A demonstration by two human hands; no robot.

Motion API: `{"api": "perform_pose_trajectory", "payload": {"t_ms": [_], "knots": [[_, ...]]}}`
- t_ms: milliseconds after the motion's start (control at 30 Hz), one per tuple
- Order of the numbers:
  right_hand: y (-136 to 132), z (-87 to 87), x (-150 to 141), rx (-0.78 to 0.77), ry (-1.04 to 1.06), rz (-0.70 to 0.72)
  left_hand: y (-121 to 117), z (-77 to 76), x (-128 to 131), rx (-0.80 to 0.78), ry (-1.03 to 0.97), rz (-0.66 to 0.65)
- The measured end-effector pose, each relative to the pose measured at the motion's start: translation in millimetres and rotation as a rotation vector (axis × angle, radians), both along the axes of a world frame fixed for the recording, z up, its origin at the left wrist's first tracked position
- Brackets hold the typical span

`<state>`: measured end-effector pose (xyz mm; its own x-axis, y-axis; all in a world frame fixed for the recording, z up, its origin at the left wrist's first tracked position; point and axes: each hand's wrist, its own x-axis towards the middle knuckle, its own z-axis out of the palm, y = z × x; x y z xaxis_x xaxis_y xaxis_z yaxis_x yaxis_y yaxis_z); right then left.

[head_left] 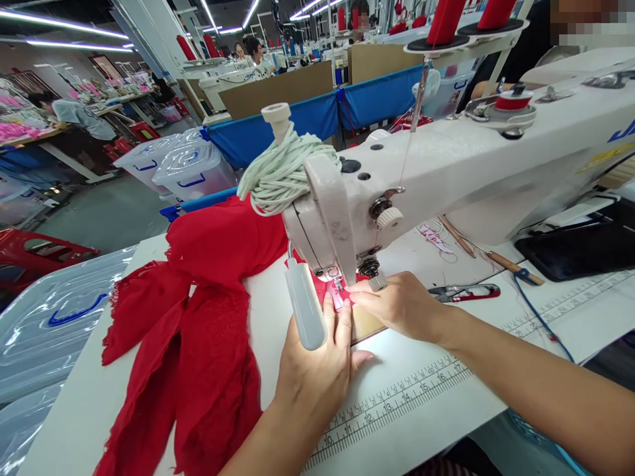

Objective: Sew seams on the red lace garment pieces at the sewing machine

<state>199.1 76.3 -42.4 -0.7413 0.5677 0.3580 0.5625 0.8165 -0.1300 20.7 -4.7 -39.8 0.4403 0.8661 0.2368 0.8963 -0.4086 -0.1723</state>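
A white sewing machine (436, 158) stands over the work, its presser foot (338, 283) resting on a small lit part of red cloth (213, 317). My left hand (317, 357) lies flat just in front of the foot, index and middle fingertips on the cloth and thumb out to the side. Close to the needle on the right, my right hand (401, 307) has its fingers drawn together at the cloth's edge; the fingertips are partly hidden. A grey lamp (305, 307) hangs in front of part of my left hand. The rest of the cloth spreads leftward over the table.
Thread snips (464, 293), a wooden-handled tool (516, 268) and a black phone (585, 244) lie right. A ruler strip (391, 406) runs along the table's front. Pale cord (285, 172) is bundled on the machine head. Clear plastic bins (54, 317) stand left; people sit farther back.
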Motion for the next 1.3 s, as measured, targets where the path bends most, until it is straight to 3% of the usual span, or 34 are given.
{"api": "perform_pose_trajectory", "payload": {"t_ms": [267,733,1000,1300], "knots": [[2,-3.6,-1,0.007,-0.009,-0.004,2,3.4,0,0.014,0.077,-0.007],[4,1.7,-5,-0.064,-0.078,-0.081,6,1.0,-3,0.039,0.041,-0.018],[5,-1.2,-5,-0.044,-0.010,-0.107,9,2.2,-6,0.130,-0.116,-0.032],[9,-10.4,-15,0.068,0.078,-0.324,42,-5.4,-13,-0.001,-0.430,-0.017]]}}
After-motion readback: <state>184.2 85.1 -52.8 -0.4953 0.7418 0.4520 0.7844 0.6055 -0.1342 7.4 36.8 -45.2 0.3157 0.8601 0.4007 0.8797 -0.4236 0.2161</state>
